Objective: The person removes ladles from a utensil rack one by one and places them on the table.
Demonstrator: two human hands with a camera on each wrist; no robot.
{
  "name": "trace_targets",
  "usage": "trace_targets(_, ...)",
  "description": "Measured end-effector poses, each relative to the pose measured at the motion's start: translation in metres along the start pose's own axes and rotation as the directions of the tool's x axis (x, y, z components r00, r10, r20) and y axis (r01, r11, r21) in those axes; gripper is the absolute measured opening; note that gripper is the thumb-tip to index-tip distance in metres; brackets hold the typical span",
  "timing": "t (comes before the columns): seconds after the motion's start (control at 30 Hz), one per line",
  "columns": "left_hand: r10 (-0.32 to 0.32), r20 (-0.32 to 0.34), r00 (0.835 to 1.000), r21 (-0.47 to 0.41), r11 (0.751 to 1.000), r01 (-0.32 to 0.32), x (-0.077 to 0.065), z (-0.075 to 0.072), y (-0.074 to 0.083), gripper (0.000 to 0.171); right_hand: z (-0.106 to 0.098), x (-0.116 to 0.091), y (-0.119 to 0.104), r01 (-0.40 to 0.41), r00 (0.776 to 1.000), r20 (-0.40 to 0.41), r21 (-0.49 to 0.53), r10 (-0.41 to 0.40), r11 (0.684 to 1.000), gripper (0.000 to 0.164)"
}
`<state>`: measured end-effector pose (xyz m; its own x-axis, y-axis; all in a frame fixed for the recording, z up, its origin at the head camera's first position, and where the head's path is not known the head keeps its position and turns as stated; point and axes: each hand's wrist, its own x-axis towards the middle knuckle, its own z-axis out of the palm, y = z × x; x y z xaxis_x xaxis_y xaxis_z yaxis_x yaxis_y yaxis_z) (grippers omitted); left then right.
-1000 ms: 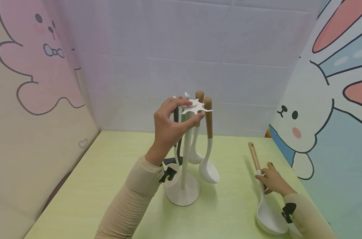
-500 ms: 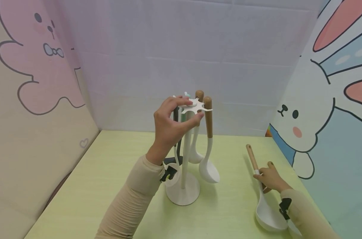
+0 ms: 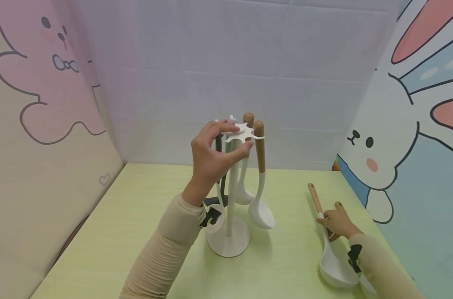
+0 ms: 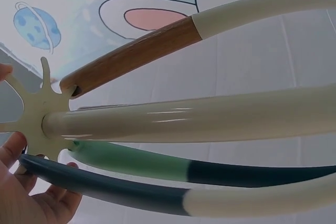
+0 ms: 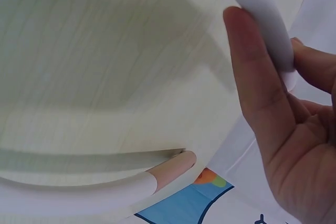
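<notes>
My left hand grips the star-shaped top of a white utensil stand, thumb and fingers spread around its rim. From the stand hang a wood-handled white ladle, a second wood-handled utensil behind it, and utensils with green and dark handles. Over on the right, my right hand pinches the white neck of another ladle, thumb against fingers. Its wooden handle points away from me, and its bowl lies toward the table's near side. The right wrist view shows the pinched neck close up.
Another white utensil lies partly hidden under my right sleeve; its wood-tipped handle shows in the right wrist view. The pale yellow table is bounded by a back wall cloth and cartoon-printed side panels.
My right hand has shifted slightly left with the ladle, whose handle end has come a little lower and nearer. My left hand keeps its hold on the stand.
</notes>
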<state>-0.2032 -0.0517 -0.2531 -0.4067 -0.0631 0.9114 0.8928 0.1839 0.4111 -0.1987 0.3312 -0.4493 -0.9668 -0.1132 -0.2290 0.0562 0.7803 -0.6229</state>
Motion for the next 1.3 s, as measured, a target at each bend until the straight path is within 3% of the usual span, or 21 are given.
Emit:
trace_targets(0.17, -0.009, 0.013, 1.000, -0.020, 1.000, 0.009, 0.001, -0.002, -0.001, 0.027, -0.001, 0.002, 0.000, -0.004, 1.000, 0.010, -0.034, 0.004, 0.999, 0.022)
trace_targets(0.5, -0.102, 0.103, 0.989, -0.120, 0.986, 0.114, 0.001, -0.010, -0.004, 0.026, 0.001, 0.006, 0.006, -0.025, 0.998, 0.052, -0.012, 0.026, 1.000, 0.020)
trace_targets(1.0, -0.118, 0.198, 0.973, -0.276, 0.946, 0.171, 0.001, -0.018, -0.013, 0.032, 0.006, 0.008, 0.009, -0.019, 1.000, 0.019, -0.032, 0.019, 0.999, 0.024)
trace_targets(1.3, -0.161, 0.265, 0.951, -0.360, 0.898, 0.253, 0.002, -0.023, -0.016, 0.035, 0.007, 0.010, 0.009, -0.038, 0.999, 0.027, -0.043, 0.039, 0.998, 0.022)
